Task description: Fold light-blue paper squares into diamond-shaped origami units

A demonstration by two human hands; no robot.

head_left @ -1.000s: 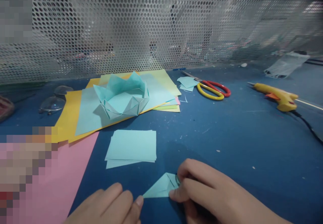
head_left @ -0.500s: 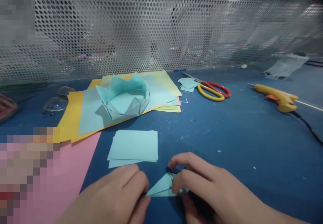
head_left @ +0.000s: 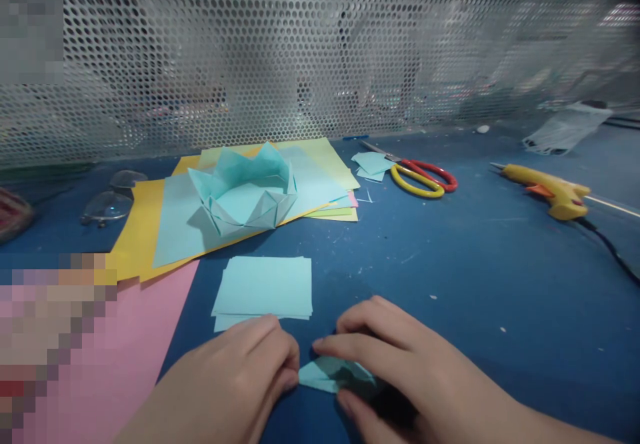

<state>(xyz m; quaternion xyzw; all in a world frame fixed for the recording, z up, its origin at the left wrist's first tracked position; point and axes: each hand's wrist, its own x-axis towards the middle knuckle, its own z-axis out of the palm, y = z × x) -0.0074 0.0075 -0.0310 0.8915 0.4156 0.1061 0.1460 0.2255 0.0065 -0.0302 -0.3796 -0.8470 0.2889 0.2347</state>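
Head view. Left hand and right hand, both at the near table edge, pinch a small folded light-blue paper piece between them, apparently pressing a crease; the right fingers now cover most of it, more than half a second ago. Stack of blue squares lies just beyond.

— Where do we have open room?
— To our right: bare blue table, up to the scissors and glue gun.
— And ahead?
— The square paper stack sits just beyond our hands; the mesh wall closes the back.
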